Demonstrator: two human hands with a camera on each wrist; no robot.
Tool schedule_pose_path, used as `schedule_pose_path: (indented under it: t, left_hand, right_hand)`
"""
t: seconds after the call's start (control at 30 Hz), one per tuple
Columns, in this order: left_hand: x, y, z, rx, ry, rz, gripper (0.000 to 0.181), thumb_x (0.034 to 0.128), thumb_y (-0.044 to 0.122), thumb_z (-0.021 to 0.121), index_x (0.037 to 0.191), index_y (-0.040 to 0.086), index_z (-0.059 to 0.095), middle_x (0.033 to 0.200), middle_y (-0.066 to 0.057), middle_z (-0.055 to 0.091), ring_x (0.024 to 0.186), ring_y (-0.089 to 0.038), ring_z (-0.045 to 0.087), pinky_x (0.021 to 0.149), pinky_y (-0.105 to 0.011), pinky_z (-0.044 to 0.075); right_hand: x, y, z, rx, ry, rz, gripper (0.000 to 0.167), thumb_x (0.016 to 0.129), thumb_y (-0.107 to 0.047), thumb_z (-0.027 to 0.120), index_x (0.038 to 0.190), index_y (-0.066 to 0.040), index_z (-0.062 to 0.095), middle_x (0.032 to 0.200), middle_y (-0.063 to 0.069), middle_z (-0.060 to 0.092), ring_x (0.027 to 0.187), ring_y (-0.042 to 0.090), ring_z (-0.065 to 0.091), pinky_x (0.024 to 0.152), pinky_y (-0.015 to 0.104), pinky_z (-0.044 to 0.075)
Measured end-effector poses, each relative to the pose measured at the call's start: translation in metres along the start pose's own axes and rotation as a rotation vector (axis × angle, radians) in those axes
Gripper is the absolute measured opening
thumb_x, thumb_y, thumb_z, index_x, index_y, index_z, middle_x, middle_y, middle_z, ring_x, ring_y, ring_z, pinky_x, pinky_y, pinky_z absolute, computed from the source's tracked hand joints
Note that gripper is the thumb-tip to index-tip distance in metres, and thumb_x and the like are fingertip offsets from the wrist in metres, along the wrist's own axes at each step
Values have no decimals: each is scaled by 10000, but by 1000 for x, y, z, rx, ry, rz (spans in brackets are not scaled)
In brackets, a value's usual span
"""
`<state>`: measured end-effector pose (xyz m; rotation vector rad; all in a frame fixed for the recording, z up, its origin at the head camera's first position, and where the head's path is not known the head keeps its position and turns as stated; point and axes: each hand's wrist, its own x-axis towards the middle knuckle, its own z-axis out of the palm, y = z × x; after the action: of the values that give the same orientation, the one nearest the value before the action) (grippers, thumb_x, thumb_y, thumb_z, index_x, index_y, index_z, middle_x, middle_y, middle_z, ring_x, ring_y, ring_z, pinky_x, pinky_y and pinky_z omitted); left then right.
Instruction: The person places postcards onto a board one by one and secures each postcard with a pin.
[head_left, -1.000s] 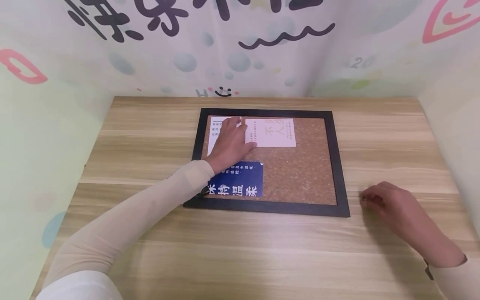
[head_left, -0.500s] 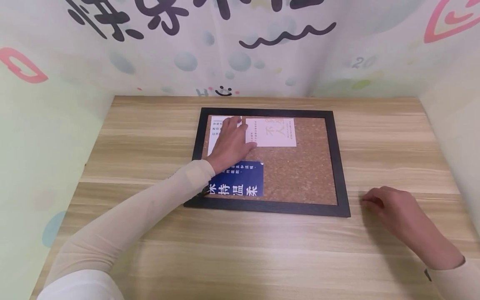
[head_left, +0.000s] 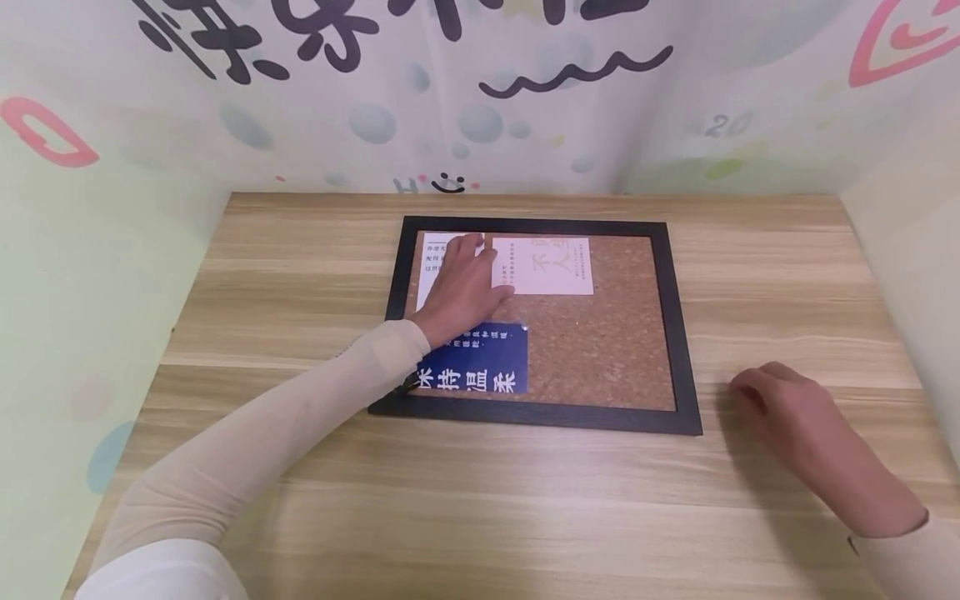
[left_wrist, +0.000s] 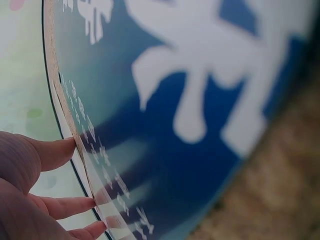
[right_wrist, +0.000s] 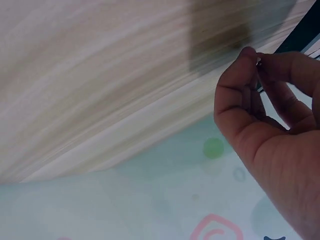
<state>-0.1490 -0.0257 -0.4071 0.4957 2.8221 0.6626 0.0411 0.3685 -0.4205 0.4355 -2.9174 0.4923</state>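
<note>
A black-framed cork board [head_left: 600, 350] lies on the table with cards on it. My left hand [head_left: 461, 287] rests on its upper left part, fingers spread over a white card [head_left: 433, 258] and the edge of a pale pink card [head_left: 551, 267]. Below lies a dark blue card [head_left: 480, 367] with white lettering, partly under my left wrist, and a small pin [head_left: 524, 327] at its upper right corner. To the right of the board, my right hand [head_left: 795, 421] hovers over the table. Its thumb and fingertip pinch a tiny shiny pin [right_wrist: 258, 62], mostly hidden between them.
The wood-grain table [head_left: 480, 508] reaches back to a printed wall covering [head_left: 525, 125] with dark lettering. Pale walls stand at its left and right sides. The frame's black edge [head_left: 682, 358] lies close to the right hand's fingertips.
The right hand shifts very slightly, first lower and then back up and to the right. The left hand and the board stay where they were.
</note>
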Motion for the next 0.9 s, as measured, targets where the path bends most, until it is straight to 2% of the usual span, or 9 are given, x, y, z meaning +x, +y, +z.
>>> schedule_pose_path:
  t: [0.17,0.37,0.47,0.53,0.6,0.67,0.73,0.9]
  left_hand:
    - [0,0,-1,-1,4,6,632,1055,336,771,1539,-29,590,1734,-219,328,1600,-383,267,1288,-516,341]
    - [-1,0,-1,-3,-2,9,609,1057,338,767,1518,-26,607,1736,-219,325,1605,-383,256,1293,-519,329]
    - [-1,-1,-1,1,-3,12,599,1059,339,763,1509,-27,613,1734,-220,328,1602,-381,260,1291,-515,331]
    - [-1,-1,-1,4,-5,16,589,1061,338,760,1500,-29,619,1731,-224,333,1597,-382,265,1287,-513,335]
    - [-1,-1,-1,6,-8,21,581,1063,338,757,1492,-31,623,1728,-228,336,1593,-384,270,1285,-512,337]
    - [0,-1,-1,5,-12,22,577,1065,337,754,1489,-32,624,1726,-230,338,1590,-388,272,1283,-515,339]
    - [0,-2,-1,5,-14,22,581,1066,337,751,1495,-32,620,1726,-231,338,1590,-389,274,1281,-517,342]
    - [0,-2,-2,16,-13,33,593,1064,338,755,1503,-36,615,1719,-236,348,1585,-398,288,1276,-524,349]
  right_hand:
    - [-3,6,3,14,10,-31,361,716,315,810,949,78,671,867,208,616,741,382,678,631,542,606]
    - [1,8,2,31,-8,19,296,798,275,776,975,59,677,885,200,716,815,416,731,715,585,602]
    - [6,7,-1,53,9,58,231,833,227,794,971,52,731,902,199,758,813,337,734,719,403,610]
    - [9,6,-4,82,28,82,222,830,207,810,974,46,758,896,188,771,782,181,702,705,234,561]
    - [12,4,-7,107,49,99,223,829,180,830,977,21,777,874,151,782,749,24,624,666,107,461]
    - [15,1,-11,146,61,114,218,844,164,829,985,3,786,860,124,785,734,-74,568,650,69,434]
    - [19,-2,-14,180,72,127,204,870,142,833,995,-14,793,846,101,787,706,-112,558,622,76,442]
    - [33,-12,-20,242,76,175,184,912,113,832,1015,-35,791,845,91,786,649,-56,619,591,97,469]
